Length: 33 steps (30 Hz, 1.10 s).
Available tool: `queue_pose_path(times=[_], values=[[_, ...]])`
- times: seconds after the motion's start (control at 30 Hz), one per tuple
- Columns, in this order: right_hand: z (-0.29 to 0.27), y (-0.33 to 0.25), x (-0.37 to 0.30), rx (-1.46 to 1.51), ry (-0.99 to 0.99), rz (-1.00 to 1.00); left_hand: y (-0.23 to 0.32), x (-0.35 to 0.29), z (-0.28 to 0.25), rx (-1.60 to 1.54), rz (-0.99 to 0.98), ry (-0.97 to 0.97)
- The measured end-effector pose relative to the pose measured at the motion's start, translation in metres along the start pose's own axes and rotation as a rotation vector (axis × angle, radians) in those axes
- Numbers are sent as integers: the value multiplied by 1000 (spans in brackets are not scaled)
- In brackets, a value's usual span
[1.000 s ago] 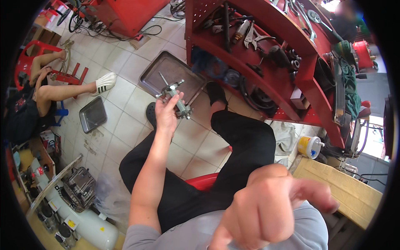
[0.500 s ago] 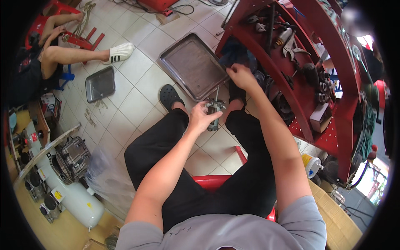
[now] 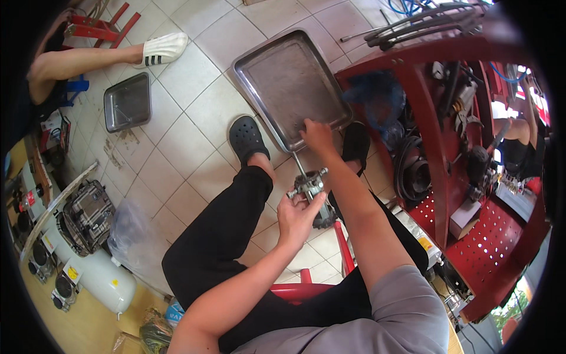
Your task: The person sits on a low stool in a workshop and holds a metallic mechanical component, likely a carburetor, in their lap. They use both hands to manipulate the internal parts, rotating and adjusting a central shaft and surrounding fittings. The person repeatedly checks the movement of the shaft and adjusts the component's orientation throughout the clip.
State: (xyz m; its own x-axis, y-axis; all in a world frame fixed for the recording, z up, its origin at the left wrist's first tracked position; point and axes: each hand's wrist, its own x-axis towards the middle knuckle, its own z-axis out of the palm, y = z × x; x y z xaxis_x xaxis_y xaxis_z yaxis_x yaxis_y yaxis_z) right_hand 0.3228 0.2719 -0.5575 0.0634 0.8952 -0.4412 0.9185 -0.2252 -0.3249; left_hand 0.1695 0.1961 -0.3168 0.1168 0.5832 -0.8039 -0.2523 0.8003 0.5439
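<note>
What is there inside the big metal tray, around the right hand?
Inside the big metal tray, its dull brownish bottom shows. The right hand is over its near end; what lies directly beneath is covered, and whether it holds something cannot be told.

Room above tray [image 3: 284,76], red shelf [image 3: 427,127] — barrier right

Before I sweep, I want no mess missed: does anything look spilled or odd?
Yes: brownish smudges on the tiles near the small tray. They look odd against the paler surface around; what left them isn't clear.
</note>
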Motion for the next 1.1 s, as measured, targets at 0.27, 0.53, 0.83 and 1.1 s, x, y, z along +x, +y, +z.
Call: queue_pose_path(times=[0.27, 0.53, 0.83, 1.1], values=[[27, -23, 34, -177, -123, 170, 24, 0, -1, 24, -12, 58], [41, -23, 46, -275, -196, 175, 30, -1, 1, -39, 39, 7], [-49, 2, 27, 695, -199, 162, 35, -7, 17, -142, 86, -29], [-254, -37, -49, 1096, 119, -19, 59, -9, 26, -85, 333, -337]])
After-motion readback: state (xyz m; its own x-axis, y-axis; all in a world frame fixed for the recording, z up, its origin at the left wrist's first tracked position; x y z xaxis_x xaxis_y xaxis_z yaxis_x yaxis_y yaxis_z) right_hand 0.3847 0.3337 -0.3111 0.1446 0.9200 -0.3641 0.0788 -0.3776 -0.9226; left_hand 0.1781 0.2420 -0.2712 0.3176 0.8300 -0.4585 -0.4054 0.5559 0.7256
